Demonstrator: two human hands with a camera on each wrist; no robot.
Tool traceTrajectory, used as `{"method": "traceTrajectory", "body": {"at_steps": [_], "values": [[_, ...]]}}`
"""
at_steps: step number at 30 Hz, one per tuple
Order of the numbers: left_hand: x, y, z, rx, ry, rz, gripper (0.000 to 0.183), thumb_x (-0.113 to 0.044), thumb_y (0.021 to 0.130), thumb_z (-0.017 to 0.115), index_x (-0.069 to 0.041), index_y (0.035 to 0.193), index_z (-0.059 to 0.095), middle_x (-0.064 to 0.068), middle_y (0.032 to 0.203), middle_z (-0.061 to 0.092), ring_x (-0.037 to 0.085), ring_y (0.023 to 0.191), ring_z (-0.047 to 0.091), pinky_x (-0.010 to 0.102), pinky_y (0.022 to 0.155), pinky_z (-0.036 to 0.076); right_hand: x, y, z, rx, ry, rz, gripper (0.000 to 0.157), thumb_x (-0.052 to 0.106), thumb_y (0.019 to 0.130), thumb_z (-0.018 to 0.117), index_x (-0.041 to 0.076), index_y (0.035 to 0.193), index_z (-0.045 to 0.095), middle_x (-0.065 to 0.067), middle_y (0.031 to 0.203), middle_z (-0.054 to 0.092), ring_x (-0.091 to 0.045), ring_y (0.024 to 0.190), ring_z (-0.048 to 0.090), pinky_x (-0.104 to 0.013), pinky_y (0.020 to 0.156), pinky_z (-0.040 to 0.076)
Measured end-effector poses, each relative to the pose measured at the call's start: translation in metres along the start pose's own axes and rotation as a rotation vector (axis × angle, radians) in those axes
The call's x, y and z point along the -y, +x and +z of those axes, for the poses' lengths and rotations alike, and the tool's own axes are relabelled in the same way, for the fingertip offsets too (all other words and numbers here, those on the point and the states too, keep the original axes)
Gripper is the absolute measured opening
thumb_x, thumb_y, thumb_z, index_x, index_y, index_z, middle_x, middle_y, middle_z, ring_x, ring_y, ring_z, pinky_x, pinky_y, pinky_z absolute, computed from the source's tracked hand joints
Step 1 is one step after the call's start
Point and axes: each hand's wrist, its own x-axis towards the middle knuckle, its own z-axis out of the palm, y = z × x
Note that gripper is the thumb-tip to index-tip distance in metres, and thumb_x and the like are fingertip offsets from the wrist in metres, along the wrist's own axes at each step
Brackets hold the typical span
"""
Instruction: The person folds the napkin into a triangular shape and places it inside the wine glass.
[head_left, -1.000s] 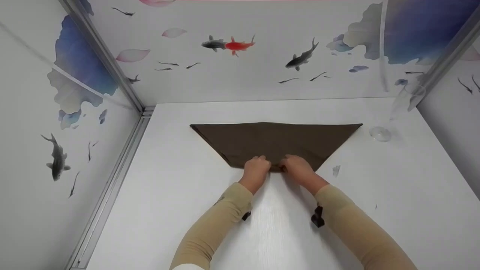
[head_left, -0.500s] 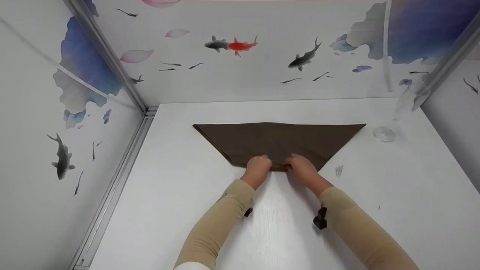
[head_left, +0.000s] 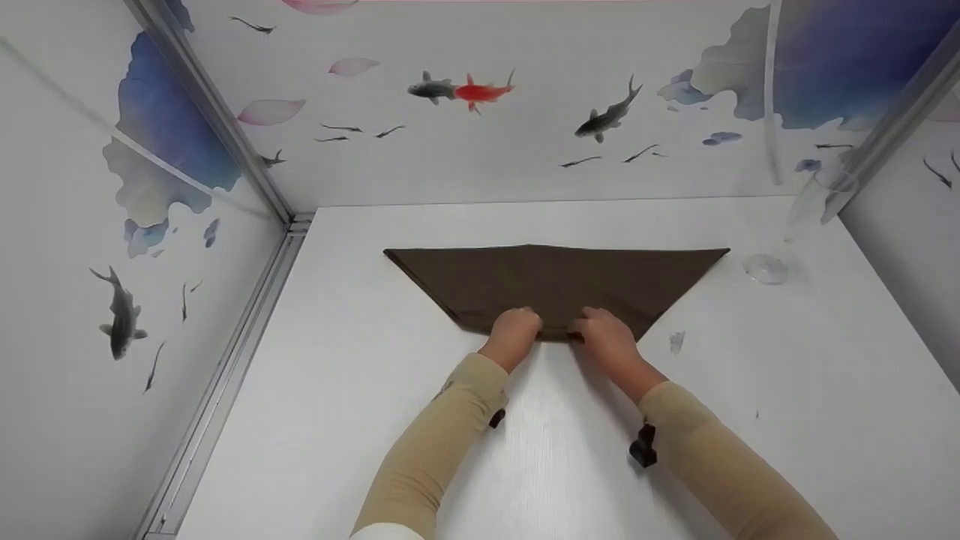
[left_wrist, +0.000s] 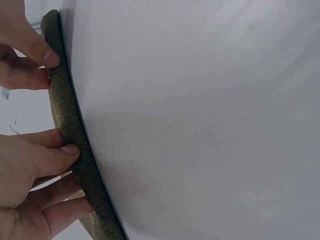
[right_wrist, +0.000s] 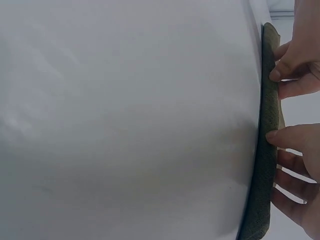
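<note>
Sleeves: tan ones [head_left: 431,450] on both arms, reaching in from the near side of the table [head_left: 337,390], with a small black gadget [head_left: 643,448] at each wrist
Left hand: this left hand [head_left: 513,336] has its fingers [left_wrist: 64,154] pinching the rolled near edge of the cloth, thumb on the roll and the others behind it
Right hand: same deal, right hand [head_left: 606,339] just beside the other, fingers [right_wrist: 286,135] gripping that same roll
Brown cloth: the brown cloth [head_left: 555,281] lies on the table right past the hands – a wide trapezoid from where I'm standing, short side near, long side far
Smudge: little grey mark [head_left: 676,343] on the tabletop, right of the cloth
Glass: clear stemmed glass [head_left: 808,206] upright near the far right corner, apart from the cloth – super easy to miss
Back wall: pale wall [head_left: 487,169] printed with petals, blue leaves, dark fish and one red fish [head_left: 482,92]
</note>
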Motion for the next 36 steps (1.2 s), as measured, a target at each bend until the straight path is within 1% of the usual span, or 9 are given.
{"method": "traceTrajectory", "body": {"at_steps": [8,14,19,22,24,27,30,33,36], "values": [[0.001,-0.004,0.002,-0.059,0.017,0.020,0.014,-0.002,0.091,0.066,-0.011,0.087,0.076,0.004,0.085,0.068,0.019,0.081,0.066,0.030,0.072,0.054,0.000,0.010,-0.001,0.073,0.015,0.042,0.017,-0.004,0.086,0.070,0.004,0.100,0.077,-0.015,0.104,0.069,-0.033,0.099,0.064,-0.045,0.086,0.052],[0.002,-0.009,0.006,-0.112,-0.016,-0.009,0.012,-0.001,0.091,0.066,-0.010,0.096,0.072,0.006,0.091,0.067,0.020,0.084,0.065,0.030,0.073,0.054,-0.004,0.015,-0.003,0.115,0.022,0.039,0.015,-0.003,0.085,0.070,0.003,0.098,0.076,-0.012,0.098,0.071,-0.030,0.093,0.065,-0.044,0.082,0.053],[0.005,-0.012,0.007,-0.185,-0.011,-0.033,0.012,-0.001,0.090,0.067,-0.011,0.094,0.071,0.006,0.090,0.065,0.020,0.082,0.064,0.030,0.070,0.054,-0.006,0.019,-0.003,0.139,0.036,0.044,0.014,-0.003,0.086,0.068,0.003,0.095,0.076,-0.010,0.092,0.069,-0.027,0.087,0.064,-0.042,0.077,0.053],[0.007,-0.013,0.006,-0.205,0.002,-0.040,0.012,-0.002,0.090,0.067,-0.011,0.093,0.072,0.007,0.089,0.064,0.021,0.082,0.063,0.031,0.069,0.054,-0.008,0.023,-0.003,0.153,0.047,0.048,0.014,-0.004,0.085,0.067,0.004,0.093,0.077,-0.009,0.091,0.068,-0.025,0.086,0.064,-0.041,0.076,0.053],[0.007,-0.013,0.005,-0.195,0.006,-0.044,0.013,-0.002,0.090,0.067,-0.012,0.096,0.073,0.007,0.091,0.065,0.021,0.083,0.063,0.031,0.070,0.054,-0.008,0.024,-0.004,0.165,0.053,0.050,0.015,-0.004,0.086,0.067,0.004,0.094,0.077,-0.010,0.094,0.068,-0.026,0.089,0.064,-0.041,0.078,0.053],[0.007,-0.013,0.005,-0.167,0.013,-0.047,0.015,-0.002,0.090,0.068,-0.013,0.098,0.074,0.006,0.093,0.065,0.021,0.086,0.064,0.030,0.072,0.055,-0.009,0.024,-0.006,0.185,0.059,0.056,0.015,-0.002,0.087,0.068,0.003,0.099,0.076,-0.017,0.108,0.067,-0.032,0.101,0.063,-0.044,0.086,0.052],[0.007,-0.011,0.006,-0.139,0.006,-0.042,0.015,-0.002,0.089,0.068,-0.013,0.097,0.075,0.006,0.092,0.066,0.021,0.086,0.064,0.029,0.073,0.055,-0.009,0.024,-0.007,0.206,0.074,0.072,0.018,0.000,0.088,0.069,0.002,0.105,0.075,-0.024,0.124,0.061,-0.038,0.114,0.058,-0.047,0.094,0.048],[0.007,-0.009,0.006,-0.123,-0.012,-0.034,0.014,-0.001,0.089,0.068,-0.012,0.095,0.075,0.006,0.089,0.066,0.020,0.084,0.064,0.029,0.072,0.054,-0.010,0.025,-0.005,0.199,0.081,0.077,0.018,-0.001,0.089,0.067,0.001,0.105,0.075,-0.025,0.125,0.060,-0.038,0.115,0.058,-0.048,0.095,0.047],[0.009,-0.006,0.005,-0.093,-0.034,-0.052,0.016,-0.001,0.090,0.067,-0.013,0.097,0.076,0.005,0.089,0.067,0.019,0.084,0.064,0.027,0.073,0.053,-0.011,0.024,-0.003,0.176,0.075,0.069,0.017,-0.001,0.090,0.066,0.001,0.104,0.074,-0.024,0.121,0.062,-0.038,0.114,0.058,-0.048,0.095,0.047]]}}
